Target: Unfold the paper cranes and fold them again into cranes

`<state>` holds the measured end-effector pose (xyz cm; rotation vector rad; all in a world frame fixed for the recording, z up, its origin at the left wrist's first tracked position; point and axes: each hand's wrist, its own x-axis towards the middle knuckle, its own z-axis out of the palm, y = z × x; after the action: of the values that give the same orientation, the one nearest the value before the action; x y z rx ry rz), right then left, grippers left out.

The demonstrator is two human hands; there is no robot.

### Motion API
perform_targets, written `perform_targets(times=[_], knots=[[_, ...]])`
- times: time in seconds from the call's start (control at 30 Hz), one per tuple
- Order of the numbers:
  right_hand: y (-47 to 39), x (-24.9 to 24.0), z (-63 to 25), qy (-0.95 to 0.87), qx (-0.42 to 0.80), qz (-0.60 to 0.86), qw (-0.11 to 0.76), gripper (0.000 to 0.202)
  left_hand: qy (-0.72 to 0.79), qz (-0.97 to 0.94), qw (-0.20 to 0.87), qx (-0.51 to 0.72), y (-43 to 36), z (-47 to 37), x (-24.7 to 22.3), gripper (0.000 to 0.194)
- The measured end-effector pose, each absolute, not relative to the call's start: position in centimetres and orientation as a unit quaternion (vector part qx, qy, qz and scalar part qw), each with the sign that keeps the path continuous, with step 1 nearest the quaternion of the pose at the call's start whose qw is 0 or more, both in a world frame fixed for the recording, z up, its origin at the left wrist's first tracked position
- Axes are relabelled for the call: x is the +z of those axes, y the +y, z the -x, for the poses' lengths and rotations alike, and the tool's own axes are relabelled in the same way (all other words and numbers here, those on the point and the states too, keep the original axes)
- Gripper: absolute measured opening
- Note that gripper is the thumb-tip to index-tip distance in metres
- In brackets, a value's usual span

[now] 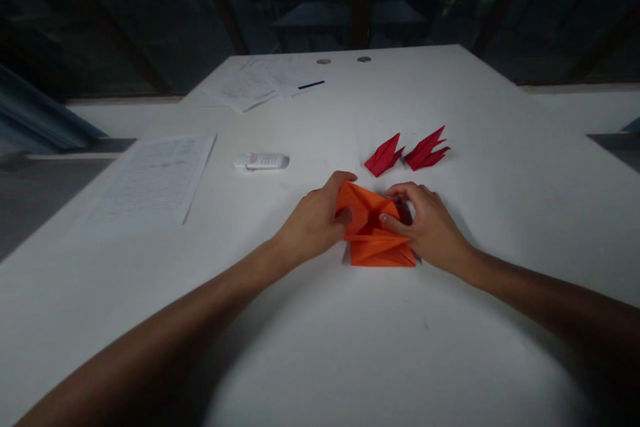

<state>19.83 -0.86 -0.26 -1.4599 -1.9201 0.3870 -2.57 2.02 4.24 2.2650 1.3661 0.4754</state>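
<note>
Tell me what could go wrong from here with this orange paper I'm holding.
Your left hand and right hand both grip the orange folded paper, thumbs inside its opening; squeezing too hard might crease or tear it. The two red folded pieces lie just beyond your fingers, so a forward slip could nudge them.
</note>
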Motion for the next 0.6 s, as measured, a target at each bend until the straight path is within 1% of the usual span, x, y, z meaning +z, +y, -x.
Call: perform_targets(times=[0.07, 0.1, 0.17, 0.27, 0.37, 0.43, 0.47, 0.53, 0.57, 0.6], knots=[[-1.1, -0.2, -19.7, -0.75, 0.135, 0.562, 0.322, 0.031, 0.504, -0.802, 0.258, 0.19, 2.1, 2.7, 4.3, 0.064], [-1.3, -0.2, -19.7, -0.758, 0.123, 0.556, 0.316, 0.03, 0.507, -0.795, 0.27, 0.195, 2.2, 2.6, 4.4, 0.066], [-1.7, 0.0, -19.5, -0.779, 0.09, 0.537, 0.31, 0.025, 0.505, -0.786, 0.292, 0.203, 2.2, 2.6, 4.2, 0.061], [-2.1, 0.2, -19.3, -0.805, 0.056, 0.507, 0.303, 0.015, 0.5, -0.771, 0.313, 0.239, 2.4, 2.5, 3.7, 0.047], [-2.2, 0.3, -19.2, -0.809, 0.057, 0.499, 0.304, 0.015, 0.491, -0.767, 0.325, 0.258, 2.8, 2.6, 3.1, 0.034], [-2.1, 0.2, -19.2, -0.803, 0.072, 0.507, 0.305, 0.018, 0.484, -0.782, 0.299, 0.254, 2.8, 2.6, 3.1, 0.034], [-2.0, 0.1, -19.2, -0.799, 0.083, 0.511, 0.305, 0.02, 0.478, -0.796, 0.27, 0.255, 2.7, 2.6, 3.3, 0.038], [-1.8, -0.1, -19.3, -0.796, 0.102, 0.514, 0.303, 0.023, 0.452, -0.834, 0.188, 0.254, 2.3, 2.5, 3.8, 0.051], [-1.8, -0.1, -19.2, -0.797, 0.108, 0.512, 0.302, 0.023, 0.433, -0.856, 0.146, 0.242, 2.1, 2.4, 4.1, 0.053], [-1.8, -0.2, -19.2, -0.8, 0.11, 0.508, 0.301, 0.022, 0.414, -0.876, 0.106, 0.222, 2.0, 2.3, 4.5, 0.05]])
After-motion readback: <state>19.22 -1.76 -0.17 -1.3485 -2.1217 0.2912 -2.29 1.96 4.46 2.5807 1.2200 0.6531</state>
